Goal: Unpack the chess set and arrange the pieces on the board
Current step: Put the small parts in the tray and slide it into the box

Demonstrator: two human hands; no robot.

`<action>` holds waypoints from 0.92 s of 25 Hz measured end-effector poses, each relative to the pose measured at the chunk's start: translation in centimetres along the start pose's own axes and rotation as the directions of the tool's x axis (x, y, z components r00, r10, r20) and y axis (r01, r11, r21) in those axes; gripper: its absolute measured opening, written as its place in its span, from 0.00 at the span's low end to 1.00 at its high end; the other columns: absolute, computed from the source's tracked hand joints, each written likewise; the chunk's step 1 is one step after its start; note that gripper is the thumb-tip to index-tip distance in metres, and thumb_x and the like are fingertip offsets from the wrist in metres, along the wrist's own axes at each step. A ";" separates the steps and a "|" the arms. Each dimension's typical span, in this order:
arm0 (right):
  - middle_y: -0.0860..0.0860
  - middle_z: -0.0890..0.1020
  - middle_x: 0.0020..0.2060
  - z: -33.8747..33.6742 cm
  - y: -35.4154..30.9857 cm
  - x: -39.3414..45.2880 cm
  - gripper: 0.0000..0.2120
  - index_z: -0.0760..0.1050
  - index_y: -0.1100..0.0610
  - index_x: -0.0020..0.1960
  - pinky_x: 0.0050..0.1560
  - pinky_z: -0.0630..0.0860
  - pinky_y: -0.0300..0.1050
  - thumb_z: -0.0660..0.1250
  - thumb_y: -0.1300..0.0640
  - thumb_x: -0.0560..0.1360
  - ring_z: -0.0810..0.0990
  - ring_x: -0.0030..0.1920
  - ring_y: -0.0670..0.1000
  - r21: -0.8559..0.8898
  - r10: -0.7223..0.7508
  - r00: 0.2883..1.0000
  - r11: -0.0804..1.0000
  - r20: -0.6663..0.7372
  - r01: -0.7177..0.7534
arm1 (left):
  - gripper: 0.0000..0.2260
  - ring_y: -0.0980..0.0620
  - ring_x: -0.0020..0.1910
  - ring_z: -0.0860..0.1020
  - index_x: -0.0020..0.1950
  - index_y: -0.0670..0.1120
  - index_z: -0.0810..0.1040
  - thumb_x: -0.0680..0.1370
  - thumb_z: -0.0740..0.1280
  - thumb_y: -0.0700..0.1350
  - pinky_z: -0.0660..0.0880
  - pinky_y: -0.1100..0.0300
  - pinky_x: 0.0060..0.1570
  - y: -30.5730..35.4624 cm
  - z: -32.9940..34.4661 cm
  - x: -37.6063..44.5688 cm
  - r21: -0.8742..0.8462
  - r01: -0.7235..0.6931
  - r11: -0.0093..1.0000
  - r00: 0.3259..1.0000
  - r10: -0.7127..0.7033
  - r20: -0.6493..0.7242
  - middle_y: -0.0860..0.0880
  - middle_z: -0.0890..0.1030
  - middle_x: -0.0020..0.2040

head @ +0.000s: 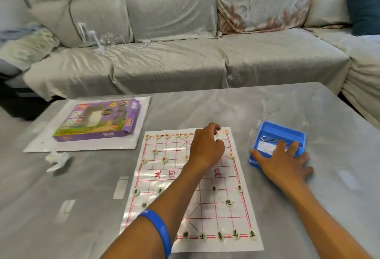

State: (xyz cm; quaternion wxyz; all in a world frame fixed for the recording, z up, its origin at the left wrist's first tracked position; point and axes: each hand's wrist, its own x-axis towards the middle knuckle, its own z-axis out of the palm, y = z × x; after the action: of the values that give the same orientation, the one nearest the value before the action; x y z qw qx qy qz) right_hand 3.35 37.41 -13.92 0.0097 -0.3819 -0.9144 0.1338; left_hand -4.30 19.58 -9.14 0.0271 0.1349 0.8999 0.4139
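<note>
A: So, where is the board (207, 197) at this moment?

B: It lies flat on the grey table (205, 106), a white sheet with red lines. Round pale pieces already stand on it: the red-lettered pieces (164, 159) on the far rows, the black-lettered pieces (228, 202) on the near rows.

A: And the left hand (206, 147)?

B: It is above the far right part of the board, its arm crossing the board from the near side, with a blue wristband (159, 230) on the forearm. The fingers are curled and thumb and finger seem to pinch something small, but I cannot see clearly whether a piece is there.

A: What about the right hand (283, 162)?

B: It rests on the blue box (281, 133), just beside the right edge of the board. The fingers are spread and mostly straight, lying over the near rim and inside the box. A white card and some metal thing are inside; I cannot tell more.

A: Anything else on the table?

B: A purple box (98, 120) on a clear plastic sleeve (141, 114) at the far left, and a crumpled white wrapper (57, 160) near it. Behind the table is a grey sofa (174, 59).
</note>
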 end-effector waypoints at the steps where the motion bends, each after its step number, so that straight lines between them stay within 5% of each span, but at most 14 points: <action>1: 0.55 0.50 0.75 0.3 -0.2 -0.1 0.42 0.56 0.49 0.71 0.66 0.57 0.69 0.55 0.24 0.67 0.51 0.72 0.67 0.003 -0.016 1.000 1.000 -0.010 0.016 | 0.16 0.49 0.58 0.76 0.63 0.51 0.73 0.76 0.67 0.42 0.73 0.63 0.50 -1.7 -2.2 0.7 0.005 0.029 1.000 0.997 -0.028 -0.068 0.50 0.76 0.62; 8: 0.55 0.52 0.75 1.5 -1.3 0.2 0.50 0.53 0.48 0.72 0.66 0.58 0.70 0.52 0.18 0.60 0.51 0.72 0.67 -0.028 -0.009 0.999 1.000 -0.039 0.007 | 0.23 0.40 0.64 0.68 0.66 0.46 0.70 0.72 0.66 0.38 0.71 0.46 0.58 -13.8 -15.5 5.3 0.320 0.351 0.880 0.870 -0.181 -0.458 0.43 0.69 0.67; 13: 0.50 0.54 0.75 0.5 -1.1 0.8 0.40 0.57 0.45 0.71 0.67 0.57 0.66 0.61 0.29 0.64 0.47 0.75 0.60 -0.053 -0.114 0.993 0.992 0.038 0.116 | 0.27 0.36 0.65 0.67 0.68 0.46 0.70 0.69 0.72 0.43 0.68 0.45 0.62 -18.4 -18.5 9.1 0.524 0.390 0.757 0.915 -0.252 -0.316 0.41 0.70 0.66; 17: 0.50 0.46 0.77 -0.8 -0.5 0.2 0.40 0.53 0.38 0.72 0.69 0.49 0.68 0.62 0.28 0.65 0.43 0.75 0.62 -0.016 -0.094 0.989 0.995 0.115 0.097 | 0.10 0.36 0.62 0.67 0.55 0.47 0.79 0.75 0.64 0.45 0.67 0.48 0.57 -19.8 -18.6 9.2 0.591 0.430 0.683 0.898 -0.254 -0.360 0.38 0.74 0.61; 20: 0.51 0.40 0.77 -1.4 -0.4 -0.2 0.46 0.45 0.36 0.74 0.68 0.52 0.68 0.58 0.21 0.63 0.45 0.74 0.66 -0.046 -0.035 0.984 0.998 0.173 0.044 | 0.07 0.35 0.59 0.67 0.51 0.44 0.80 0.77 0.64 0.43 0.70 0.48 0.49 -18.8 -18.3 7.9 0.586 0.370 0.721 0.908 -0.146 -0.394 0.37 0.78 0.52; 23: 0.51 0.42 0.77 -1.3 -0.6 0.0 0.48 0.46 0.41 0.75 0.67 0.58 0.66 0.61 0.25 0.63 0.52 0.72 0.66 -0.060 -0.023 0.990 0.998 0.137 0.032 | 0.08 0.35 0.55 0.68 0.49 0.44 0.82 0.77 0.66 0.46 0.70 0.48 0.45 -16.0 -18.5 7.5 0.651 0.221 0.726 0.908 0.090 -0.409 0.36 0.79 0.50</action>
State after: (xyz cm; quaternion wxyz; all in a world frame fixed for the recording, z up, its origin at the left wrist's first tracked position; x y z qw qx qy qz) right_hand 3.10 37.38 -12.48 -0.0628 -0.3593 -0.9219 0.1308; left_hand -18.00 -2.01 -8.63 -0.2005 0.0119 0.9771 0.0703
